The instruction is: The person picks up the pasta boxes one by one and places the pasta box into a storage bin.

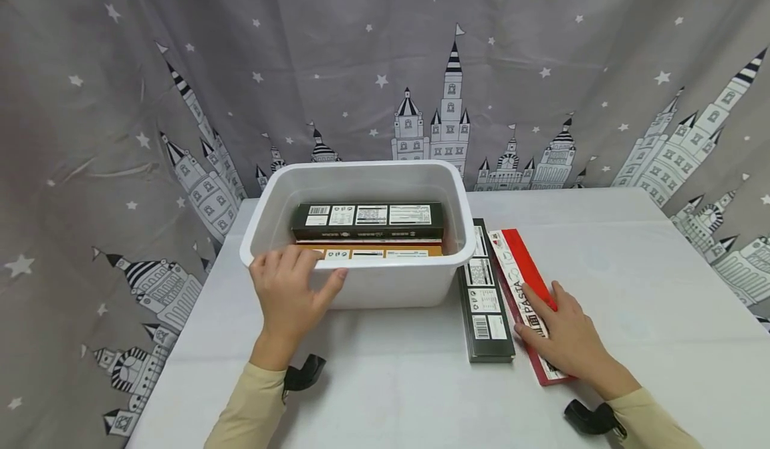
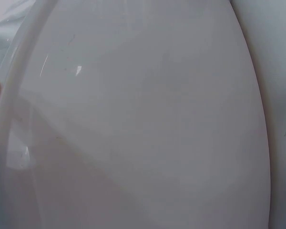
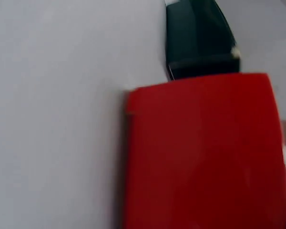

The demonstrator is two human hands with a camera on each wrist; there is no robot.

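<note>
My left hand (image 1: pixel 290 295) holds the near rim of a white plastic bin (image 1: pixel 385 288), its fingers over the edge at the left corner. In the left wrist view, the bin's wall (image 2: pixel 148 114) fills most of the picture, with one fingertip at the rim. Inside the bin lie a black box (image 1: pixel 368 232) and, nearer, an orange-yellow box (image 1: pixel 415 252). On the right, my right hand (image 1: pixel 565 335) grips a red and white pasta box (image 1: pixel 517 268), thumb at its left side and fingers across it. Its red end (image 3: pixel 205 152) looms large in the right wrist view.
A black box (image 1: pixel 484 302) with white label panels lies on the white table (image 1: pixel 674 288), between the bin and the pasta box. Behind the table hangs a grey curtain (image 1: pixel 337 55) printed with castles and stars. Black wrist cameras (image 1: pixel 305 372) sit on both wrists.
</note>
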